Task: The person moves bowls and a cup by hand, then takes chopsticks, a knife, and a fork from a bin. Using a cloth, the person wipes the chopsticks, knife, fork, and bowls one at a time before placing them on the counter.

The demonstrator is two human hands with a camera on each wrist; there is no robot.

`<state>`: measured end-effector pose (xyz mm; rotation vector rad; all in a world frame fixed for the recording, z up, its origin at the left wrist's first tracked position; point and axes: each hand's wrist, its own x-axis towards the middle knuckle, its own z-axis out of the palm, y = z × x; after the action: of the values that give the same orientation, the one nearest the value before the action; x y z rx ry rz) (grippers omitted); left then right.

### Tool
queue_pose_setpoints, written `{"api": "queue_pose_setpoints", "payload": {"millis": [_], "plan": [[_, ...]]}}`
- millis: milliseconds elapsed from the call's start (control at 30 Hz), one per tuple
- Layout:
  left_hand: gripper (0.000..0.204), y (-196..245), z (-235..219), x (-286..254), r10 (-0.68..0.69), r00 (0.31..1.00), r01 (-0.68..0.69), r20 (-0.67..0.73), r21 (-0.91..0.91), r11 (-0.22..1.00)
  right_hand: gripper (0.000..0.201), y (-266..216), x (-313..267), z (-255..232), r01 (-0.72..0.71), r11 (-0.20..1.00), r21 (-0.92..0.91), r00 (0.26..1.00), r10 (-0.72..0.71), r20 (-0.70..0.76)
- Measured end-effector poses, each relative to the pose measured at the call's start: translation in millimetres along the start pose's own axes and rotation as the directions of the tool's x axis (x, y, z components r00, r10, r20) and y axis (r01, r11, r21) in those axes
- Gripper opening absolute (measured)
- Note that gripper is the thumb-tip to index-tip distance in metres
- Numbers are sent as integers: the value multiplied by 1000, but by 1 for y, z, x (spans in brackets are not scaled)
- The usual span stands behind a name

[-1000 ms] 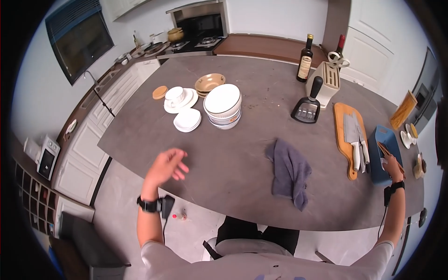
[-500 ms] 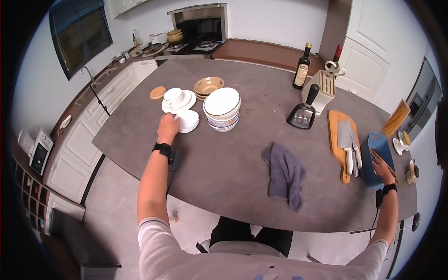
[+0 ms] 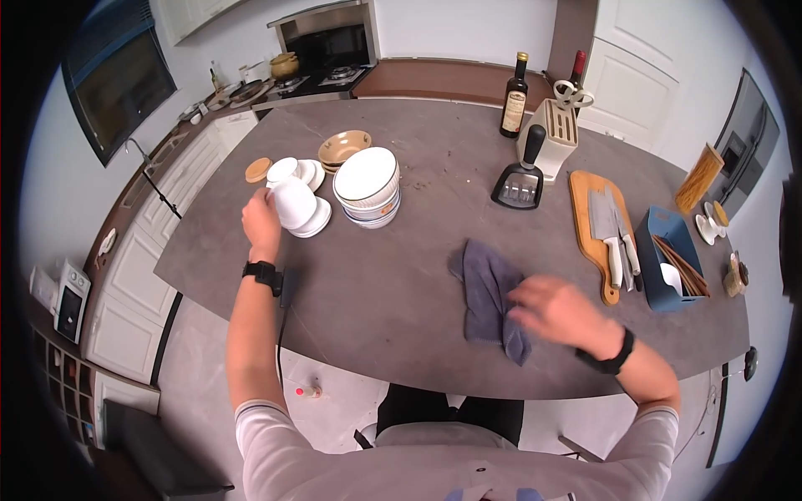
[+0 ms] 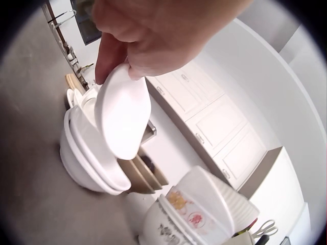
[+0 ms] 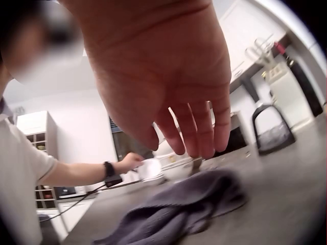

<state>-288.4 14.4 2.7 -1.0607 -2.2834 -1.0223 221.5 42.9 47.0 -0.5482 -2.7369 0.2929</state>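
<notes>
My left hand (image 3: 261,224) pinches the rim of a small white dish (image 4: 124,115), thumb on one side and fingers on the other. Tilted on edge, the dish is raised over a stack of similar white dishes (image 3: 314,220). In the head view my right hand (image 3: 555,313) is over the right side of a crumpled grey-purple towel (image 3: 483,292), holding nothing. The right wrist view shows its fingers (image 5: 204,132) extended and slightly spread above the towel.
Stacked white bowls (image 3: 366,178) stand right of the dishes, with brown bowls (image 3: 344,147) behind. A cutting board (image 3: 585,213) bears knives (image 3: 603,219). Beside it, a blue bin (image 3: 660,288) holds chopsticks and something white. A knife block (image 3: 551,134) and bottle (image 3: 514,100) stand farther back.
My left hand reached the white dishes and lifted one, tilting it up. My right hand left the blue bin and moved left to the towel; a white item now shows in the bin.
</notes>
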Motion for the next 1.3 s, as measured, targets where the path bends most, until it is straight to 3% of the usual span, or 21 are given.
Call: {"api": "queue_pose_setpoints", "payload": {"millis": [167,233,300,367,400,433,467,500,567,600,667,733,833,900,933,1033,1100,1133,1200,1267,1300], "plan": [[22,-10,-34,11,-99,983,73,-157,-163,984,27,-32,9,47,157,907,-392,987,-134,86],[24,27,-77,2,-225,973,216,43,-499,839,24,-22,7,59,162,895,-415,985,-126,114],[22,56,-99,-9,-116,986,163,117,-593,788,22,-7,5,68,167,881,-442,983,-115,143],[21,87,-109,-24,109,954,129,280,-708,695,16,11,9,67,-52,996,78,988,63,-142],[21,103,-111,-32,230,900,133,371,-735,665,17,10,14,45,-303,896,324,942,334,-44],[20,117,-113,-38,332,781,180,529,-699,692,18,17,20,25,-543,653,528,808,578,117],[19,130,-112,-45,418,623,212,661,-657,724,21,33,26,21,-362,138,922,717,673,182],[19,141,-99,-54,496,520,205,696,-665,718,24,32,30,-6,-250,-118,961,669,696,259],[23,164,-70,-70,575,327,216,750,-652,727,30,64,28,-27,-70,-404,912,684,646,339],[26,177,-57,-78,579,242,233,779,-626,744,30,76,26,-37,-64,-394,917,677,658,330],[29,194,-15,-100,628,212,372,749,-656,657,31,92,26,-59,-38,-527,849,825,463,325],[30,223,-2,-111,625,171,368,761,-638,676,30,74,36,-82,-26,-465,885,819,497,286],[30,258,17,-121,639,164,356,751,-649,672,26,37,48,-102,-152,20,988,836,537,117],[28,275,25,-122,654,234,399,720,-684,611,25,3,51,-100,-350,625,698,917,381,119],[28,278,31,-120,662,237,390,711,-694,605,29,-1,52,-87,-166,841,515,986,147,77],[26,285,28,-113,706,250,517,663,-708,481,36,-22,43,-81,-232,892,387,966,165,198],[27,283,26,-110,700,271,526,661,-710,467,49,4,39,-62,-199,824,530,918,346,-193],[27,283,26,-109,691,284,544,664,-705,454,49,8,40,-56,-196,827,527,920,342,-194],[27,283,24,-104,686,303,513,661,-720,467,59,15,41,-44,-515,827,224,812,555,-182],[27,280,26,-97,680,325,474,658,-735,484,60,32,48,-25,-446,870,209,836,488,-249],[27,277,28,-97,689,328,464,646,-746,478,54,33,55,-24,-543,813,211,802,576,-158]]}}
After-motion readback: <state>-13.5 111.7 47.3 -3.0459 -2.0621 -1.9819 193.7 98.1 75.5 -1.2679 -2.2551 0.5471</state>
